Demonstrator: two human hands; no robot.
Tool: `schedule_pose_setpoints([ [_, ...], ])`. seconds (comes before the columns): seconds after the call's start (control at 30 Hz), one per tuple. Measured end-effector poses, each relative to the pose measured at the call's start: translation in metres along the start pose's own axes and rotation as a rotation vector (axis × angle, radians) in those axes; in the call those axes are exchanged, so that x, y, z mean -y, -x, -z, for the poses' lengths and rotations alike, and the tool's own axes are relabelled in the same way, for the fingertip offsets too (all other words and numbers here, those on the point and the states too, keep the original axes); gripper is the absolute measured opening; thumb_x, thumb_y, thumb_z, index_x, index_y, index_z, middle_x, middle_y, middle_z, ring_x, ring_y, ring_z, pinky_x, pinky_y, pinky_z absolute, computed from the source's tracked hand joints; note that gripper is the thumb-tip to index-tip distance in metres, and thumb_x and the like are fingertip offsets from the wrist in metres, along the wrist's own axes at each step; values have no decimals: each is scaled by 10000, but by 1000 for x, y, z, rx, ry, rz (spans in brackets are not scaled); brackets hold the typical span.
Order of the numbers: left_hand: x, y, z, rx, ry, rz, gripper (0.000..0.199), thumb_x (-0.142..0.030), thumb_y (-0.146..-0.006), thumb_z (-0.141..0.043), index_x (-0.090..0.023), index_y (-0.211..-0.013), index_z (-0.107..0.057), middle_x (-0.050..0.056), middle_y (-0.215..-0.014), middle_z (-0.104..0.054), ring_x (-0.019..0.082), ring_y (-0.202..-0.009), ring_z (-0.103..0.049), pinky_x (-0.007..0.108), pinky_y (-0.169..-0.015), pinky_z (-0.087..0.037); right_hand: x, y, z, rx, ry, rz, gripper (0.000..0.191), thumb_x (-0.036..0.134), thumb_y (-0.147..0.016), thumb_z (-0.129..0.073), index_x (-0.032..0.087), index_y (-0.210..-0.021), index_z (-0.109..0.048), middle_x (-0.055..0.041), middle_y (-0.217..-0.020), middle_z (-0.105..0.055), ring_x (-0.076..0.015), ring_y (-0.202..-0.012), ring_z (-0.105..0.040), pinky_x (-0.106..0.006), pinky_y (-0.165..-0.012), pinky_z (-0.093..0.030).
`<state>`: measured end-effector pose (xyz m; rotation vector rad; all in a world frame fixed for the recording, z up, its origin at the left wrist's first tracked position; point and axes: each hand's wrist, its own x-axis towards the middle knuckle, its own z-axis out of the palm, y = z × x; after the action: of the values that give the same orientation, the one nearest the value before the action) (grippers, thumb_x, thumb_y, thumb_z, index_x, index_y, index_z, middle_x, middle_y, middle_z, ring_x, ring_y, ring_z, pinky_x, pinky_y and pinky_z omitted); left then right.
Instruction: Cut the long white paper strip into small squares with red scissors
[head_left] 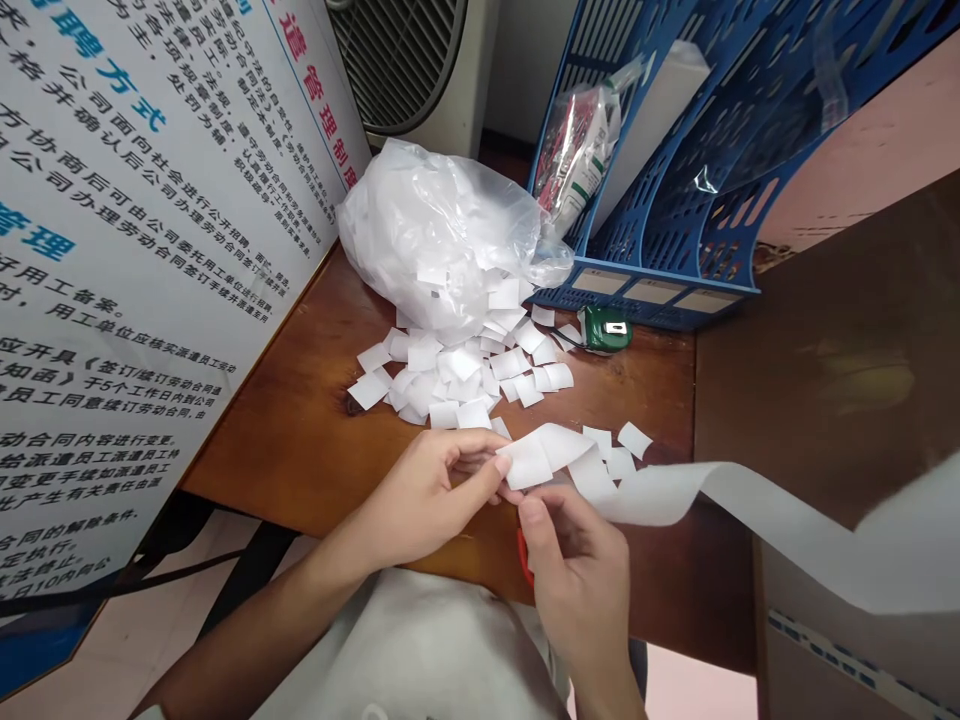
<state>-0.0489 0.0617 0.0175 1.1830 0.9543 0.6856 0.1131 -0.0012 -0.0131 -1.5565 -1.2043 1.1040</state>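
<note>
My left hand (431, 490) pinches the end of a long white paper strip (660, 495) between thumb and fingers. The strip folds over near my fingertips and trails off to the right. Close beside it, my right hand (577, 565) is closed around scissors (524, 557), of which only a red handle shows; the blades are hidden by my fingers and the paper. Beyond my left hand lies a heap of small white paper squares (442, 385). A few more squares (621, 462) lie just behind the strip.
A clear plastic bag (442, 225) full of white pieces stands behind the heap. To its right are a green tape measure (604, 330) and a blue file rack (660, 290) holding a packet (574, 155). A printed board (150, 250) borders the wooden table (300, 430) on the left.
</note>
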Motion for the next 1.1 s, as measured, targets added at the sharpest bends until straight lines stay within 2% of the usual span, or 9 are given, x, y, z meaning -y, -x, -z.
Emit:
schedule_pose_setpoints([
  [0.1, -1, 5, -2, 54, 11, 19, 280, -294, -1032, -554, -152, -1160, -758, 65, -960, -743, 147, -867, -696, 220, -793, -560, -1, 1, -2, -42, -226, -71, 207, 389, -951, -673, 183, -959, -696, 40, -570, -506, -90, -474, -429, -212, -441, -350],
  [0.23, 2, 5, -3, 49, 47, 76, 268, -314, -1019, -579, -141, -1119, -758, 67, -935, -739, 143, -860, -689, 214, -793, -555, 0, -7, -6, -198, -330, -32, 147, 305, -906, -748, 177, -843, -713, 33, -577, -544, -82, -498, -480, -196, -471, -403],
  [0.4, 9, -3, -2, 107, 200, 142, 280, -369, -968, -658, -109, -995, -759, 76, -840, -734, 145, -792, -682, 220, -738, -551, -3, -13, -9, -149, -348, -3, 159, 293, -918, -732, 164, -828, -707, -26, -712, -696, -159, -632, -658, -280, -615, -561],
  [0.53, 10, -5, 0, 22, 109, 116, 298, -394, -963, -661, -114, -954, -762, 70, -837, -734, 147, -785, -680, 221, -742, -544, -6, -5, 9, -134, -86, 66, 141, 324, -954, -668, 183, -946, -678, -24, -768, -678, -154, -662, -653, -267, -624, -548],
  [0.63, 10, -5, 5, -95, -32, 105, 311, -407, -969, -648, -124, -905, -761, 62, -830, -740, 152, -783, -681, 219, -741, -533, -19, 8, 35, -40, 362, 148, 168, 340, -940, -656, 207, -1043, -660, -48, -888, -675, -170, -701, -625, -290, -621, -526],
  [0.73, 11, -5, 12, -156, -120, 112, 303, -408, -967, -649, -132, -984, -773, 57, -828, -752, 164, -788, -689, 228, -739, -534, -37, 20, 56, 64, 745, 197, 286, 308, -934, -614, 229, -1209, -610, -87, -1108, -660, -241, -945, -656, -370, -790, -563],
  [0.87, 13, -8, 14, -175, -187, 91, 285, -388, -953, -672, -151, -1074, -775, 36, -840, -766, 166, -798, -708, 218, -732, -540, -48, 23, 53, 179, 802, 136, 396, 161, -908, -507, 232, -1296, -532, -87, -1217, -626, -241, -1057, -659, -372, -847, -574],
  [1.0, 8, -9, 13, -165, -181, 82, 294, -391, -954, -673, -146, -1085, -769, 27, -817, -761, 150, -778, -706, 199, -721, -546, -42, 19, 38, 134, 829, -35, 347, 75, -827, -502, 216, -1140, -553, -78, -1090, -630, -265, -1027, -641, -389, -780, -557],
  [1.1, 0, -6, 15, -153, -148, 79, 320, -411, -967, -652, -142, -1099, -762, 24, -795, -754, 141, -756, -698, 191, -697, -548, -40, 21, 35, 103, 878, -71, 261, 88, -836, -508, 216, -1061, -546, -75, -1041, -618, -289, -1024, -619, -407, -738, -537],
])
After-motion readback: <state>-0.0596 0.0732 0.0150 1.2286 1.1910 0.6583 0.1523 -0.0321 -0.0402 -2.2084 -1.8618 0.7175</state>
